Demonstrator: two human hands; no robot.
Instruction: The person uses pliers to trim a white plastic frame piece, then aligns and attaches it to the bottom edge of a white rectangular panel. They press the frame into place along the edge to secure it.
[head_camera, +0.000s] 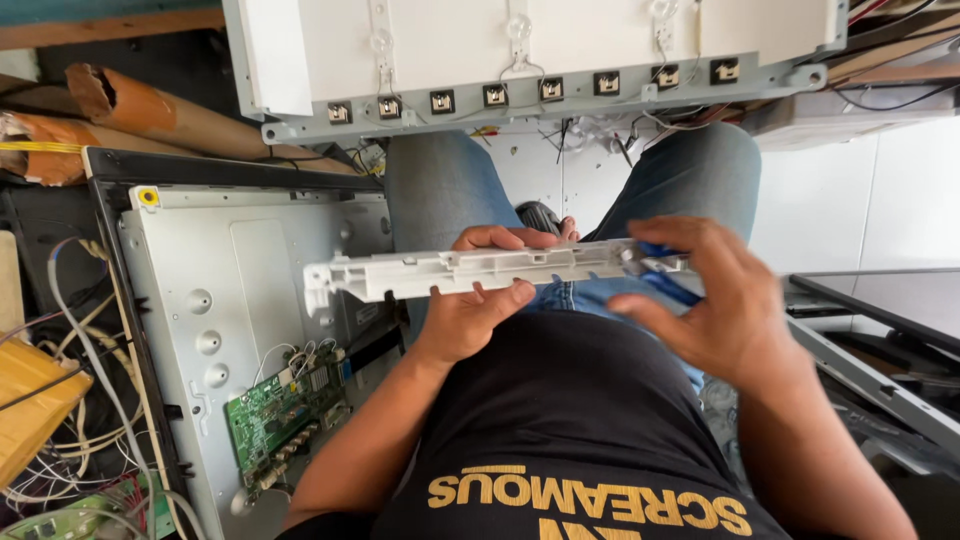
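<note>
Seated with knees apart over a pale tiled floor (830, 200), you hold a long white moulded plastic bracket (480, 272) level across your lap, just above the hem of your black T-shirt (580, 420). Your left hand (480, 305) grips the bracket near its middle, thumb pressed along the lower edge and fingers (500, 238) curled over the top, closed firmly around it. Your right hand (715, 300) meets the bracket's right end with fingers loosely spread and half bent; a blue tool handle (665, 285) shows beneath the palm, though how tightly it is held cannot be told. Beside your left knee lies a grey metal back panel of a dismantled flat screen (240, 300), a green circuit board (285, 415) fixed at its lower part, with loose white wires (90, 370) trailing at its edge. Ahead of your knees rests a white backlight tray with a row of small square lamps (540, 60). A dark screen frame (880, 300) lies to your right.
</note>
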